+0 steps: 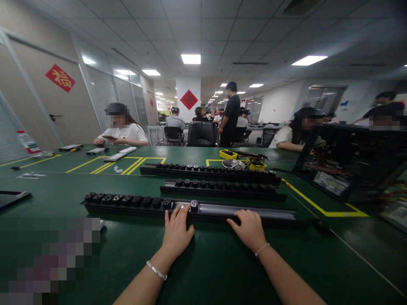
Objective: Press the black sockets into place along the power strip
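Note:
A long black power strip housing [229,218] lies across the green table in front of me. Black socket modules [137,201] fill its left part in a row, and a bare silvery channel shows on the right. One separate socket module [194,206] sits just right of the row, after a gap. My left hand [178,233] has its fingers stretched out over the housing, fingertips beside this module and thumb apart. My right hand [249,228] bends its fingers over the near edge of the housing, further right. Its fingertips are partly hidden.
Two more socket-filled strips [219,187] lie behind. Beyond them stand a metal bowl [233,164] and yellow bins [228,154]. An open computer case [333,163] is at the right. A person [124,133] sits across the table at the left; another [291,133] sits at the right.

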The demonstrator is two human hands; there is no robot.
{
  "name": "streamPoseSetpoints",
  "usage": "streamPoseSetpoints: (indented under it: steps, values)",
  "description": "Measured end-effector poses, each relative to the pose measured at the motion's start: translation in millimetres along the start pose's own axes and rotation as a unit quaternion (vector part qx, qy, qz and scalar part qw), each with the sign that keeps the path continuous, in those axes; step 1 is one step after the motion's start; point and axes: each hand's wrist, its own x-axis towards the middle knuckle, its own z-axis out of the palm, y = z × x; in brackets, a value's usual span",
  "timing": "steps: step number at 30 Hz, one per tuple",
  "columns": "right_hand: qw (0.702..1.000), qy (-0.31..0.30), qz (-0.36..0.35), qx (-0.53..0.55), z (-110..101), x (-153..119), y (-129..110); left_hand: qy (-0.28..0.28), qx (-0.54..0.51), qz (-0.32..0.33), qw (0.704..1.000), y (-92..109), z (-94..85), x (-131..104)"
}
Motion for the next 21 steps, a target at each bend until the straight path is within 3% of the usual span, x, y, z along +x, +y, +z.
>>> streamPoseSetpoints:
  steps: [21]
  values:
    - [1.000, -0.002, -0.003, -0.009, -3.9, -0.8, -2.4, 0.036, 0.050, 0.012, 0.998, 0.7, 7.4, -2.7]
